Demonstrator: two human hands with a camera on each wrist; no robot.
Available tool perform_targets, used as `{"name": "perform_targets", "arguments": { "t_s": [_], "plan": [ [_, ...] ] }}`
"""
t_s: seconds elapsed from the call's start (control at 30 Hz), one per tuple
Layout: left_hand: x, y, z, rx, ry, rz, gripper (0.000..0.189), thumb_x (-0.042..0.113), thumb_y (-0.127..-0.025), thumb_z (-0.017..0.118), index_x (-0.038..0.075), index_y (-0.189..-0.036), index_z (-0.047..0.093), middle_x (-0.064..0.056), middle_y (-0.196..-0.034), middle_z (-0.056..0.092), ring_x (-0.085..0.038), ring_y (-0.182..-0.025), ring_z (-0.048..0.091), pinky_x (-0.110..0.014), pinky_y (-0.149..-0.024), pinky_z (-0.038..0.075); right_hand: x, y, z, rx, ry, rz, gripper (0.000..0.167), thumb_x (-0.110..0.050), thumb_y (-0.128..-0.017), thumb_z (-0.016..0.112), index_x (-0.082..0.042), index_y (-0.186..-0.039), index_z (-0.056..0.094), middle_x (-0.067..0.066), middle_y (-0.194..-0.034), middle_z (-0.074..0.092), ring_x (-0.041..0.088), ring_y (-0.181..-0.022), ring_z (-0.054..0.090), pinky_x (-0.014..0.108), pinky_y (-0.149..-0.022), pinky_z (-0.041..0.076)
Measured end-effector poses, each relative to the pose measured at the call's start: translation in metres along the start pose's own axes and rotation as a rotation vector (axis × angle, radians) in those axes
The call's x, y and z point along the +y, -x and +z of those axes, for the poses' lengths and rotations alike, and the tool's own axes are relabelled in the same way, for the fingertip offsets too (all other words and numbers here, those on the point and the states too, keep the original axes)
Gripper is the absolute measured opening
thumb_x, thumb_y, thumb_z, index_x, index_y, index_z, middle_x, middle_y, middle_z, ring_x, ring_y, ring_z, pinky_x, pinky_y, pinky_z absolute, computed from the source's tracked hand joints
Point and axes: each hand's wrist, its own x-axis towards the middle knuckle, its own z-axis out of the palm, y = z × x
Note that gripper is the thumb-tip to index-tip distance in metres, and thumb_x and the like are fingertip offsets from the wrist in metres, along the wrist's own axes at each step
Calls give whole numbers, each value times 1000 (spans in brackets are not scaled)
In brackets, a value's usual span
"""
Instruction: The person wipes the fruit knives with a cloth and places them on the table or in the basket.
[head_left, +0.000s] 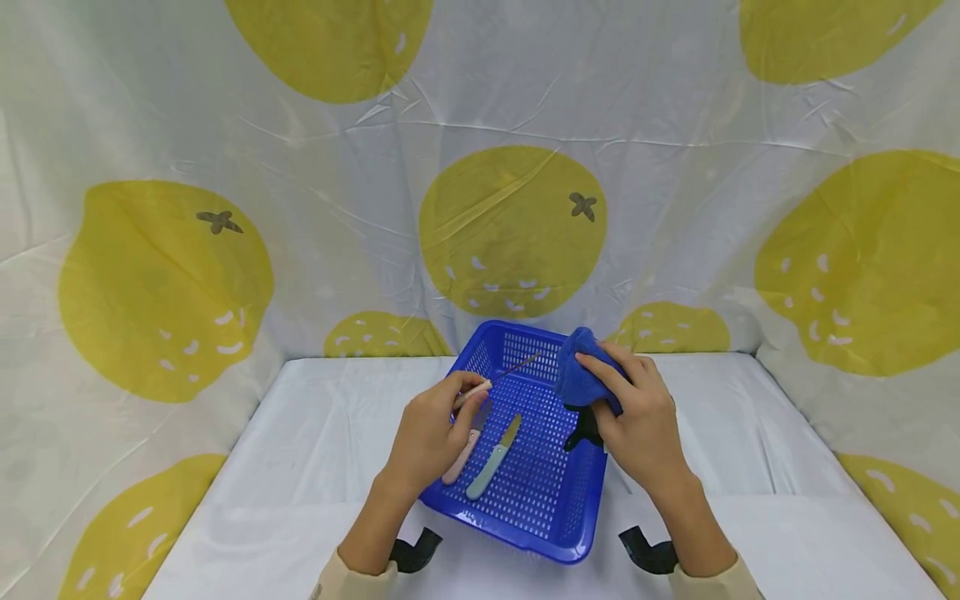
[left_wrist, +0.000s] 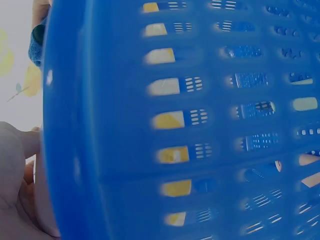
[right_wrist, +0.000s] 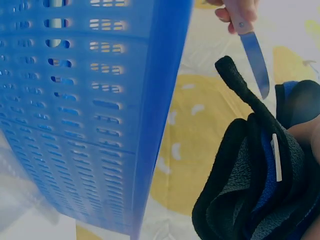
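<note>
My left hand grips a small knife by its pale handle, over the left side of a blue plastic basket. Its blade points away from the fingers, toward the cloth. A blue cloth with dark edging is bunched in my right hand, above the basket's right side. In the right wrist view a gap shows between the blade tip and the folded cloth. Inside the basket lie a pink-handled knife and a light-blue-handled knife, side by side.
The basket stands on a white-covered table, its slotted wall filling most of the left wrist view. Behind the table hangs a white curtain printed with yellow fruit. Black curved pieces sit at both wrists.
</note>
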Motion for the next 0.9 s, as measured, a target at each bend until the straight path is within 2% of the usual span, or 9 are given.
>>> {"name": "perform_targets", "arguments": {
  "t_s": [0.23,0.33,0.43,0.5,0.6,0.73,0.9],
  "plan": [
    [-1,0,1,-43,89,-75,23,28,-108,53,13,-112,70,2,-89,75,-4,-79,69,-23,-71,59,-6,0,2,-22,-7,-5,53,8,-82,73,-17,-128,73,11,-139,63,32,-111,59,55,-89,58],
    [1,0,-1,-43,111,-101,18,27,-105,62,14,-116,67,4,-87,70,-4,-74,65,-22,-69,58,-8,1,3,-26,-8,-12,55,8,-81,74,-18,-129,73,12,-140,63,32,-111,59,55,-88,59],
    [3,-1,-2,-39,124,-112,26,22,-97,73,14,-120,63,3,-89,68,-6,-69,62,-22,-65,57,-12,1,5,-27,-18,-17,57,8,-80,74,-20,-129,72,13,-140,63,32,-111,59,55,-87,59],
    [4,-1,-3,-37,123,-102,31,17,-94,77,13,-120,61,1,-92,68,-8,-71,63,-22,-66,57,-14,2,6,-27,-26,-27,57,9,-79,74,-19,-129,72,13,-139,63,32,-111,59,56,-88,59],
    [5,0,-2,-29,109,-78,28,14,-94,76,13,-119,62,0,-95,71,-8,-75,67,-22,-70,59,-20,2,8,-41,-40,-48,57,8,-79,74,-19,-129,72,12,-141,63,32,-114,59,55,-92,58],
    [6,0,0,-15,76,-17,24,16,-95,75,12,-117,64,-2,-99,74,-10,-81,71,-24,-72,60,-29,2,10,-61,-50,-83,58,7,-80,72,-20,-131,72,9,-142,63,30,-118,59,53,-95,57],
    [7,0,2,-1,50,50,22,16,-96,74,12,-115,65,-3,-106,76,-13,-89,74,-25,-74,61,-38,3,15,-80,-46,-123,59,7,-80,68,-20,-132,71,8,-143,63,29,-117,59,49,-92,57]
  ]
}}
